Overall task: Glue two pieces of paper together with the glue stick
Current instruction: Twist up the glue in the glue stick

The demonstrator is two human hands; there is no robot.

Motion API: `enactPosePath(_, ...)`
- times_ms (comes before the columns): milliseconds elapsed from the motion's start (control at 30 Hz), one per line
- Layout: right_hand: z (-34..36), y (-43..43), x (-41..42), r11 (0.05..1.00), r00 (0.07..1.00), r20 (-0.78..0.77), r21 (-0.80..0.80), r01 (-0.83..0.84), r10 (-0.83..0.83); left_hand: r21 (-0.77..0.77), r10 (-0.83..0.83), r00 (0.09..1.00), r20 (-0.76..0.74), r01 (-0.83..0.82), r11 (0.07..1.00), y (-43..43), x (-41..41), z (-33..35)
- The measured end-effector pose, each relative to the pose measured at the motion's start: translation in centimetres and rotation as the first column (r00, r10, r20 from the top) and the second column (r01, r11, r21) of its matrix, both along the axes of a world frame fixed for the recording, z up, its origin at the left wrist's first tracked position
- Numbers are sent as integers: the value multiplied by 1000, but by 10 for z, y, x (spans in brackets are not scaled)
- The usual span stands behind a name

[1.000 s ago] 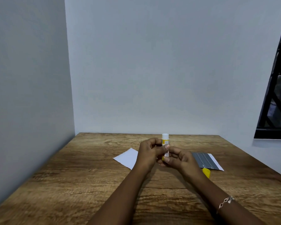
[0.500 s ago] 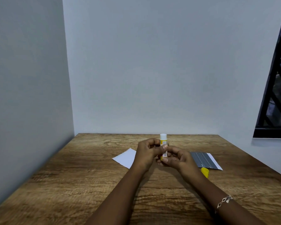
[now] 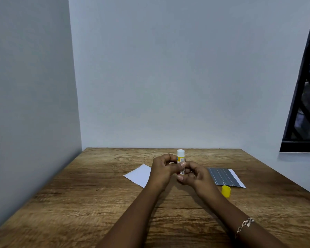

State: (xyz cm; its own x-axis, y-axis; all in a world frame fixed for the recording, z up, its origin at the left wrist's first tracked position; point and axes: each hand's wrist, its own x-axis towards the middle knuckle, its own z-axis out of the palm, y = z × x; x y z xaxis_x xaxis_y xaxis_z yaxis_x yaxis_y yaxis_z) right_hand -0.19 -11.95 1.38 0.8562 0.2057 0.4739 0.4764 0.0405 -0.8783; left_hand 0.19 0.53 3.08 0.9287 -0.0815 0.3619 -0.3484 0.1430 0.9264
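An uncapped glue stick (image 3: pixel 180 155), white at the top with a yellow label, stands upright between both hands above the middle of the table. My left hand (image 3: pixel 162 170) grips its body with the thumb across the front. My right hand (image 3: pixel 195 176) holds its lower end, which is hidden by the fingers. A white paper (image 3: pixel 139 175) lies flat to the left, partly behind my left hand. A dark grey lined paper (image 3: pixel 222 177) with a white edge lies to the right. The yellow cap (image 3: pixel 226 191) stands on the table just in front of the grey paper.
The wooden table (image 3: pixel 97 203) fits into a corner, with a wall along its left side and another along the far edge. A dark window frame (image 3: pixel 304 104) is at the upper right. A bracelet (image 3: pixel 243 226) is on my right wrist.
Both hands stay at the same spot holding the glue stick upright; only the fingers at its lower end shift slightly. Papers and cap have not moved.
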Motion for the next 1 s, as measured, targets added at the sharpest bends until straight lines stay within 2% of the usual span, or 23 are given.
enactPosePath(133, 1, -2, -2, 994, 995, -60, 74, -74, 78, -14, -13, 1000, 6, 13, 1000, 2, 0, 1)
enactPosePath(400, -2, 3, 0, 999, 999, 26, -42, 27, -26, -51, 18, 1000, -15, -19, 999, -2, -3, 0)
enactPosePath(700, 4, -1, -3, 995, 997, -45, 70, -65, 68, -23, -4, 1000, -6, 4, 1000, 4, 0, 1)
enactPosePath(900, 1, 6, -4, 999, 1000, 26, -38, 13, -12, -89, 36, 999, -29, -39, 995, 1, -1, -1)
enactPosePath(1000, 1, 8, -3, 999, 998, 43, -35, 41, -40, -65, 38, 999, -17, -39, 997, 1, -1, -1)
